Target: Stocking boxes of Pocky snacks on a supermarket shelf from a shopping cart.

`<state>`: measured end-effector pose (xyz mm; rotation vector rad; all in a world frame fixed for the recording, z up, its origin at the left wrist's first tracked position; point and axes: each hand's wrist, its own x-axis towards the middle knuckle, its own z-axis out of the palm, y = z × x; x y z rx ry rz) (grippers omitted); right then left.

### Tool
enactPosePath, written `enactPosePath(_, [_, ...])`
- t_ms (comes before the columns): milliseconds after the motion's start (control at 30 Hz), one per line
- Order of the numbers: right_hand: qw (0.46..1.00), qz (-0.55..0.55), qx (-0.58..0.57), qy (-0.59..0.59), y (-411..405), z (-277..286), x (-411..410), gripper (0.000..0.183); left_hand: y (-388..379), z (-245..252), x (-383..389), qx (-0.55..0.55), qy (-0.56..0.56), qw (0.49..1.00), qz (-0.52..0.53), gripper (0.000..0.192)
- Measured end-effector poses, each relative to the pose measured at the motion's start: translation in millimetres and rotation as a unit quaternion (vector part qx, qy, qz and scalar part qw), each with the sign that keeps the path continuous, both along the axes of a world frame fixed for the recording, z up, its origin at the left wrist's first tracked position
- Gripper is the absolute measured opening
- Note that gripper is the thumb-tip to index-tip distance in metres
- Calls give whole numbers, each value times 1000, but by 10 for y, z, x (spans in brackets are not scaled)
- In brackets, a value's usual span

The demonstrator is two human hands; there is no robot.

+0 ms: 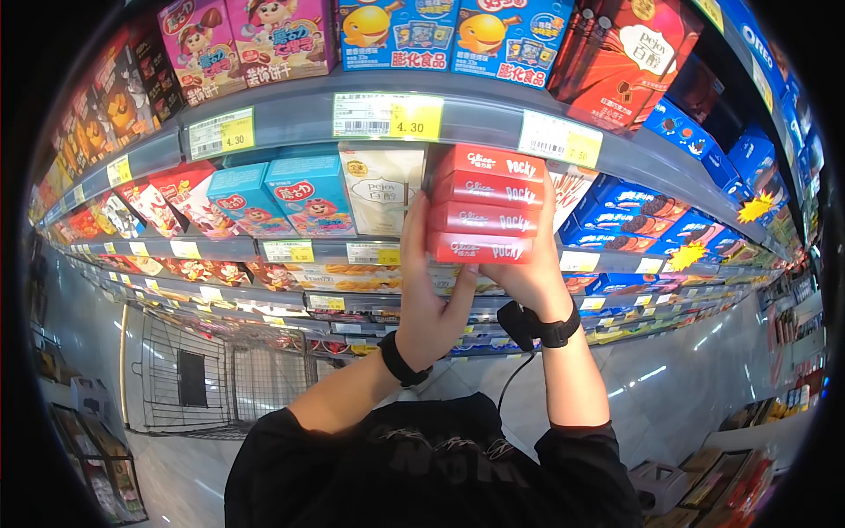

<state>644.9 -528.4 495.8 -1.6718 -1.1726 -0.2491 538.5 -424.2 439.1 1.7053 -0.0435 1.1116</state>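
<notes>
Several red Pocky boxes (485, 210) are held together in a stack, their narrow ends facing me, in front of a shelf opening. My left hand (422, 294) presses along the stack's left side, its thumb near the bottom box. On the opposite side my right hand (538, 277) grips the stack, with its fingers partly hidden behind it. A cream Pejoy box (381, 188) stands on the shelf just left of the stack. To the right, partly covered by my right hand, is a white-and-red Pocky box (573, 188).
A price-tag rail (290, 122) of the upper shelf runs just above the stack. Turquoise biscuit boxes (310, 198) stand to the left and blue Oreo boxes (634, 218) to the right. A wire shopping cart (257, 383) is on the floor at lower left.
</notes>
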Motion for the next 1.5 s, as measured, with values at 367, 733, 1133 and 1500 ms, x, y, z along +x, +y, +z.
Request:
enactPosePath(367, [986, 55, -18, 155, 176, 195, 60, 105, -37, -165, 84, 63, -70, 991, 95, 82])
enactPosePath(733, [937, 98, 23, 333, 414, -29, 292, 76, 28, 20, 28, 102, 11, 993, 65, 86])
enactPosePath(1133, [951, 51, 70, 295, 615, -28, 402, 36, 40, -103, 1, 94, 27, 995, 14, 82])
enactPosePath(1500, [958, 54, 39, 280, 647, -166, 535, 29, 29, -347, -170, 15, 79, 994, -69, 73])
